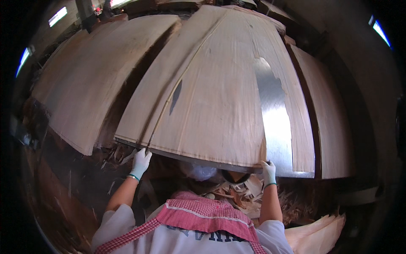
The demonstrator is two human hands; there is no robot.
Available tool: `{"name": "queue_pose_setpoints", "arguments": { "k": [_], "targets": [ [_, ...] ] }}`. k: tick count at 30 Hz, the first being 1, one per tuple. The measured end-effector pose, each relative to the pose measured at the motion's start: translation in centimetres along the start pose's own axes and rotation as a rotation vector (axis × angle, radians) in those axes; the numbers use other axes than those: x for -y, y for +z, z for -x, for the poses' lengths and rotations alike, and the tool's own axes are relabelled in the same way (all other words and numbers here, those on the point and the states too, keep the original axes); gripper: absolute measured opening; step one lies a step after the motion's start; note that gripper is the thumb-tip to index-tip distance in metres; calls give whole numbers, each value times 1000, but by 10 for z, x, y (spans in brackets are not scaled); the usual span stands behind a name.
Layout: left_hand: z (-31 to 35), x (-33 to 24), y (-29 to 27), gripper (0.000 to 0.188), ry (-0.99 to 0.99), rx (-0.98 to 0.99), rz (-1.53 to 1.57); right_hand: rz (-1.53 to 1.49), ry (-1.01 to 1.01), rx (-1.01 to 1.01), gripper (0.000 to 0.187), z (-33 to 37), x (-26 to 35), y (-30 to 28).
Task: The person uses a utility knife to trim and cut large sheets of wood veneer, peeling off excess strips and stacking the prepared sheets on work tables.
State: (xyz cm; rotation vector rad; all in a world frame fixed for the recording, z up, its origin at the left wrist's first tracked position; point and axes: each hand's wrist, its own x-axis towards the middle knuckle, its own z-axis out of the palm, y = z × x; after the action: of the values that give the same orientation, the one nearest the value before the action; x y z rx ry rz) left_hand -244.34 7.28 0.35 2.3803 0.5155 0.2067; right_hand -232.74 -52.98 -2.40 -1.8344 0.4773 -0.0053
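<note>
A wide, pale wood veneer sheet [224, 89] lies over a shiny metal tabletop [270, 84], which shows through a long ragged gap at the right. A thin bamboo-like stick [171, 95] runs along the sheet's left part, away from me. My left hand [141, 164], in a white glove, is closed around the stick's near end at the table's front edge. My right hand [269, 171], gloved too, pinches the veneer's near edge beside the gap. Its fingertips are partly hidden.
More veneer stands in stacks at left [101, 72] and right [330, 114], with dark gaps between. Broken wood scraps [249, 194] litter the space below the front edge. A curved veneer piece [317, 235] lies at the lower right.
</note>
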Motion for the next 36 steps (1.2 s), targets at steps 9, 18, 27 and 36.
{"name": "queue_pose_setpoints", "arguments": {
  "k": [9,18,27,36],
  "targets": [
    [7,-10,-15,51,-715,505,1036,-286,66,-112,14,39,112,-11],
    [-36,-18,46,15,-663,40,1133,-177,-66,-310,13,13,-24,14],
    [-39,5,66,11,-640,-193,920,-147,0,-397,14,24,-57,37],
    [-65,-2,89,17,-561,-195,1030,12,-14,-486,16,-1,-35,43]
  ]
}}
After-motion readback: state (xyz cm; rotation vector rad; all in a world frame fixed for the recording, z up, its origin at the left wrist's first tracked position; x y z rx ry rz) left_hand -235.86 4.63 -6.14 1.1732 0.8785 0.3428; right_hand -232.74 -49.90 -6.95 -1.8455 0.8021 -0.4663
